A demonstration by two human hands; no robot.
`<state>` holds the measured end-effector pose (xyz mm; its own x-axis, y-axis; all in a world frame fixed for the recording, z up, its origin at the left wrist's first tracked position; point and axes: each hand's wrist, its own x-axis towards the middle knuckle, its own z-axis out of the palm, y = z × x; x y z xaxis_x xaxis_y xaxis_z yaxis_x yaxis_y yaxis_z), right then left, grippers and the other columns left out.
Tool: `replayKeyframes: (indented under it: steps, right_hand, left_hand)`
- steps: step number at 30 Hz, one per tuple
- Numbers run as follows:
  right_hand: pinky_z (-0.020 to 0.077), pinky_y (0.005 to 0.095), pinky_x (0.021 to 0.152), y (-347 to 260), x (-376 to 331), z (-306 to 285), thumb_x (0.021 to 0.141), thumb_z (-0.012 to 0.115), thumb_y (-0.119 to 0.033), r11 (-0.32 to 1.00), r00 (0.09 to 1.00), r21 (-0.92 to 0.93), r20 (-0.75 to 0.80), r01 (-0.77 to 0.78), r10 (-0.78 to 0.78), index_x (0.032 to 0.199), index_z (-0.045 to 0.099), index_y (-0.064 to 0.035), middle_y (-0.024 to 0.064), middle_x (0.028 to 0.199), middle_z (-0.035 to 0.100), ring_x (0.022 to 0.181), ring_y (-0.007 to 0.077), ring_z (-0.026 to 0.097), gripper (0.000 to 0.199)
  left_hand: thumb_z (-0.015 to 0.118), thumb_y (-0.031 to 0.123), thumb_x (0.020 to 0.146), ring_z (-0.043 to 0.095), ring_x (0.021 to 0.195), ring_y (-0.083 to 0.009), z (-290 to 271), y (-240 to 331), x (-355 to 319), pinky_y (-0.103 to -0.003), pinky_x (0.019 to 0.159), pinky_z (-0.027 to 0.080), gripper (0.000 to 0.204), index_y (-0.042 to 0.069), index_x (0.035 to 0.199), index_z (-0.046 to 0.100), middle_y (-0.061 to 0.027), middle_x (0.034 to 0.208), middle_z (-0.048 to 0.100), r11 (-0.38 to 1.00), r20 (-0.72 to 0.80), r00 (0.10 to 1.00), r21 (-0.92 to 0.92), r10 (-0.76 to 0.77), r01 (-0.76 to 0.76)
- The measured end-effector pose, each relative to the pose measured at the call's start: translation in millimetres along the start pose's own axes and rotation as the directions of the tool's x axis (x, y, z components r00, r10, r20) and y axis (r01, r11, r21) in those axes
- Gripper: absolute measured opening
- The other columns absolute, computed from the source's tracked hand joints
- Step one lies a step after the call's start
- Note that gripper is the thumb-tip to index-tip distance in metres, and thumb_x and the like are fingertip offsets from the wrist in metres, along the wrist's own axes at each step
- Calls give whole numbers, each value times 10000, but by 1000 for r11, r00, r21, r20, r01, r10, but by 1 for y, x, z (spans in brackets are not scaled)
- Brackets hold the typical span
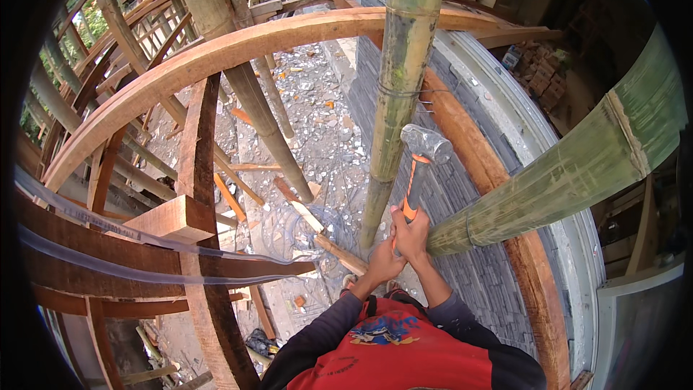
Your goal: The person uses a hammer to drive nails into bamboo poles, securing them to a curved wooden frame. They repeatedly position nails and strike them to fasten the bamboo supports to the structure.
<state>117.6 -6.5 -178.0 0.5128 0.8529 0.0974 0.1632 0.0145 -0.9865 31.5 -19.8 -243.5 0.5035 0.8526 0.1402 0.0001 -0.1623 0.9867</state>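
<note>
Both my hands grip the orange and black handle of a sledgehammer [412, 186], its grey metal head raised at the top. My right hand [412, 231] is wrapped round the handle nearer the head. Lower on the grip, my left hand [386, 261] is closed round its end. The hammer head shows just right of an upright green bamboo pole [401, 65], which has wire tied round it; whether they touch I cannot tell. A thicker green bamboo pole [556, 170] slants up to the right, its lower end close to my right hand.
A wooden beam [274, 36] crosses ahead. Timber framing [198, 195] stands at the left, with clear plastic hoses [144, 263] stretched across it. Rubble and wood scraps [317, 224] litter the ground. A grey stone-clad wall [476, 274] runs along the right, with another beam [469, 133] against it.
</note>
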Motion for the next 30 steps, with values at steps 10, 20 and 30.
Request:
replayKeyframes:
  steps: [10,20,30]
  right_hand:
    - [404,220,485,-101,41,-4,846,463,7,703,686,-189,-156,686,-711,977,438,53,15,587,473,478,68,468,142]
    - [395,227,456,-84,68,19,791,481,15,894,916,-339,-165,295,-365,913,487,-12,35,632,489,476,73,472,124]
    - [377,207,436,-219,29,-11,796,480,35,594,600,165,-424,787,-678,882,449,35,27,589,490,453,57,461,91]
  left_hand:
    - [650,145,664,577,737,-419,-36,103,99,-419,607,442,268,-48,830,567,-234,709,585,929,76,934,107,348,-355]
    - [642,140,716,640,724,-200,-17,62,78,-344,595,471,275,-74,886,616,-142,765,671,990,34,992,-62,-123,125]
    - [677,150,617,569,602,-406,-46,216,115,-414,513,436,227,-4,750,578,-224,605,548,688,53,705,177,707,-704]
